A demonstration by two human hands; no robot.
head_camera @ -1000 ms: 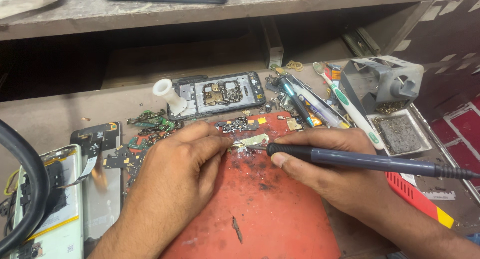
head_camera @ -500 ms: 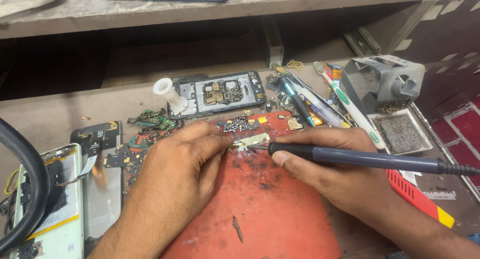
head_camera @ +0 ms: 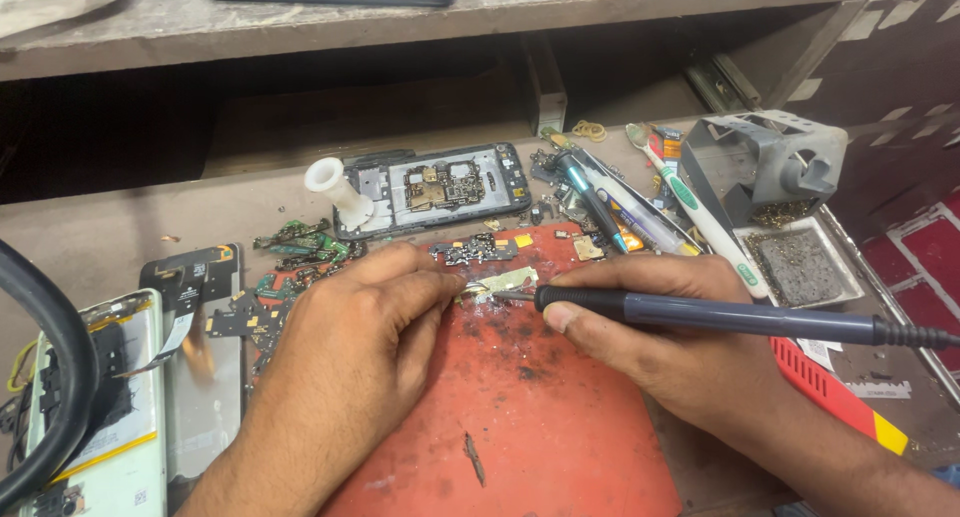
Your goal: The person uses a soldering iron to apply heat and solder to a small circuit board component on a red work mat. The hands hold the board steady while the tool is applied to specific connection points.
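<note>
While our right hand [head_camera: 680, 327] steadies a dark soldering iron [head_camera: 720, 315] in a pen grip, fingers pressed around the barrel near its front end, our left hand [head_camera: 350, 357] pins down a small pale circuit strip [head_camera: 500, 281] at the upper edge of the red work mat [head_camera: 540, 417]. Left thumb and forefinger are pinched together at the strip's near end; whether they grip it or only press it flat we cannot tell. Iron tip meets the strip just beside those fingertips. We judge the strip very light, thin, somewhat flexible and fragile: best held by its bare edge or end, away from the contacts and away from the heated spot, with light pressure only, since it would skid easily on the scorched mat. The iron is stiff and light, cable trailing off right; hold stays on the insulated barrel, never forward of it. Around us on the surface: an opened phone frame [head_camera: 435, 187] with its board exposed beyond the mat, a white plastic spool [head_camera: 335, 189] beside it, scattered green flex parts [head_camera: 300, 245] to the left, a phone with battery showing [head_camera: 110, 427] at far left, pens and a toothbrush [head_camera: 700, 217] upper right, and a grey iron stand [head_camera: 765, 162] with its tray [head_camera: 800, 267].
</note>
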